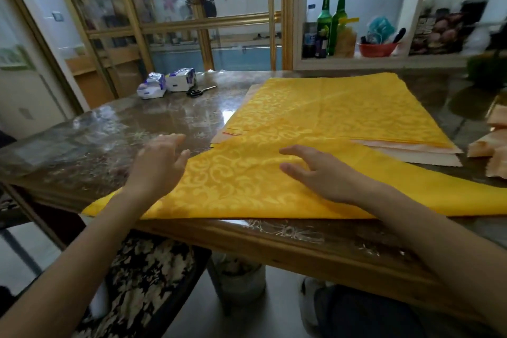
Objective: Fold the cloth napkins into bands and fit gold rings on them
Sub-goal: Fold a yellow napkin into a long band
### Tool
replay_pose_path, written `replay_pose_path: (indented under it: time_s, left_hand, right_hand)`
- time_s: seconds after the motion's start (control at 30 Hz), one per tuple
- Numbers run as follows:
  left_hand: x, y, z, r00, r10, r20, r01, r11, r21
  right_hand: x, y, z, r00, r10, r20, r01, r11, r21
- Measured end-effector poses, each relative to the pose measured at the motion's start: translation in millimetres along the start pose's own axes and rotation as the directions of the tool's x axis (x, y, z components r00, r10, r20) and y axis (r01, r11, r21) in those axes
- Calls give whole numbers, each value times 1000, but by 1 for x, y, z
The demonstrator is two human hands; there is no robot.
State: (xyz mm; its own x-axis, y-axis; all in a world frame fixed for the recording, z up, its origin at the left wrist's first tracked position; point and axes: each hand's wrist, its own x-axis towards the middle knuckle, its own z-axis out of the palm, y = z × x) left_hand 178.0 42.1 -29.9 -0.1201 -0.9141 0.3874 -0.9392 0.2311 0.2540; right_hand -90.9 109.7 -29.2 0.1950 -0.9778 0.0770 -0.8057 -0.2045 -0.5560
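A yellow patterned cloth napkin (247,184) lies folded along the table's front edge, its left tip hanging over the edge. My left hand (160,162) hovers with straight fingers at the napkin's upper left edge. Flat on the middle of the napkin lies my right hand (318,170), fingers spread. Behind them a stack of yellow napkins (343,110) lies flat, with pale peach ones (411,149) showing under it. No gold ring is visible.
Two tissue packs (167,82) and black scissors (199,90) sit at the table's far left. Peach cloth pieces (491,145) lie at the right edge. Green bottles (333,22) and a red bowl (377,49) stand on a shelf behind. The glossy table (123,132) is bare at left.
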Motion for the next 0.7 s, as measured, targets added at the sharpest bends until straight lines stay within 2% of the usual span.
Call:
replay_pose_path:
  time_s: [0.07, 0.13, 0.27, 0.4, 0.5, 0.57, 0.63, 0.7]
  left_hand:
    - [25, 39, 10, 983, 164, 86, -159, 985, -63]
    - [53, 70, 28, 952, 250, 177, -239, 968, -81]
    - [99, 102, 67, 901, 138, 411, -129, 990, -51]
    - [130, 113, 82, 872, 1, 489, -3, 1000, 3]
    - [149, 113, 79, 759, -40, 650, 161, 979, -127]
    - [159, 113, 76, 712, -32, 701, 164, 979, -121]
    - [165, 111, 74, 743, -3, 669, 119, 985, -128]
    - [165, 107, 80, 790, 56, 610, 121, 962, -245]
  right_hand:
    - [11, 12, -15, 992, 28, -125, -35, 998, -59]
    - [21, 28, -25, 981, 81, -177, -104, 986, -127]
    - [33, 54, -34, 972, 156, -177, -189, 965, -184]
    - [54, 64, -42, 967, 163, -195, -201, 960, -195]
    - [81, 67, -43, 962, 164, -219, -205, 962, -183]
    - [101, 66, -42, 965, 166, -203, -201, 965, -168]
    - [120, 67, -41, 970, 182, -159, -206, 967, -152]
    - [133, 70, -40, 968, 223, -116, -236, 964, -121]
